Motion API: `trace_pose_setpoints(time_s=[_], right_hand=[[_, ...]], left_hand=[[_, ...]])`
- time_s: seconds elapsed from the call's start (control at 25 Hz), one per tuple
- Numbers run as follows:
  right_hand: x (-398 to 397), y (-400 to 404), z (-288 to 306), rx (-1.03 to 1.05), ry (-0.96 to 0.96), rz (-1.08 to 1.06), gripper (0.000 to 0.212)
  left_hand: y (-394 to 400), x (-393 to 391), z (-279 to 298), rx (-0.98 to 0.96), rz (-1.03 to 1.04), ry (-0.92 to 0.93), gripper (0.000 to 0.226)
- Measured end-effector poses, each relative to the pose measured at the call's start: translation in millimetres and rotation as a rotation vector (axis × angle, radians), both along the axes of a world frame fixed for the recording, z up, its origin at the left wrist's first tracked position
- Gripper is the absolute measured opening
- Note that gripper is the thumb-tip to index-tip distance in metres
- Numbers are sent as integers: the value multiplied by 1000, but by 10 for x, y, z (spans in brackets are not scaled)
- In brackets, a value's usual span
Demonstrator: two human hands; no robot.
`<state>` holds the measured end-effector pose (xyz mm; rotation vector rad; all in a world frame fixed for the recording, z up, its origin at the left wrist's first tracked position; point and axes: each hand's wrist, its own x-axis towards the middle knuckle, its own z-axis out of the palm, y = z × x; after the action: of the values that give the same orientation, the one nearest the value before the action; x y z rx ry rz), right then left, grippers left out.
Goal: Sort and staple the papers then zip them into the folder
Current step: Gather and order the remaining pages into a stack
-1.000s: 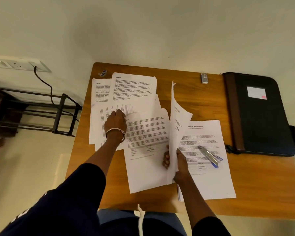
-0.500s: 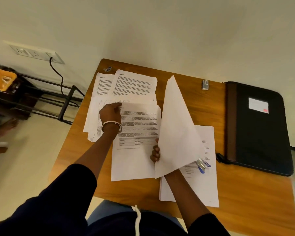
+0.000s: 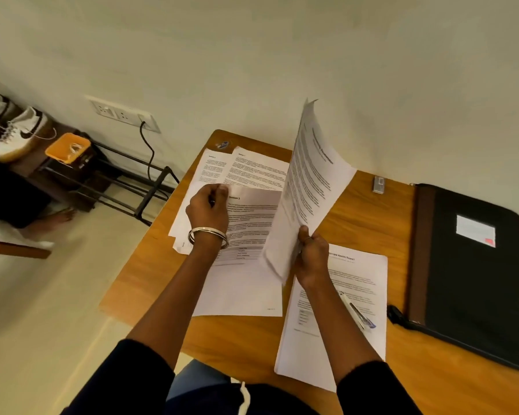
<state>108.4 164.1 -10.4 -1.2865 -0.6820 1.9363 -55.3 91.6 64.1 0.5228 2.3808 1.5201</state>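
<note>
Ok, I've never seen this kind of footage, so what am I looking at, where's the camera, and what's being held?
No machine here: a person's two bare hands, filmed by a camera on their head, looking down. The right hand holds one printed sheet up off the wooden table. The left hand grips the top corner of a page among the loose papers. A stapler lies on the stack at right. The black zip folder lies closed beyond.

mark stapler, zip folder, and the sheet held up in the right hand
stapler [image 3: 355, 310], head view, middle of its metal body.
zip folder [image 3: 474, 283], head view, black front cover.
raised sheet [image 3: 309, 187], head view, printed face above the right hand [image 3: 312, 259].
</note>
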Motion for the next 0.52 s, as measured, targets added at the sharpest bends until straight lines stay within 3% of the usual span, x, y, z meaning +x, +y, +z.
trace_pose_setpoints(time_s=[0.32, 0.4, 0.52], right_hand=[[-84, -39, -113, -106, 229, 75, 27], [-123, -94, -118, -152, 260, 72, 35], [-189, -128, -56, -204, 380, 47, 29]], left_hand=[[-174, -14, 402, 212, 255, -766, 8], [-206, -64, 381, 195, 220, -820, 17], [-224, -169, 408, 178, 83, -831, 19]])
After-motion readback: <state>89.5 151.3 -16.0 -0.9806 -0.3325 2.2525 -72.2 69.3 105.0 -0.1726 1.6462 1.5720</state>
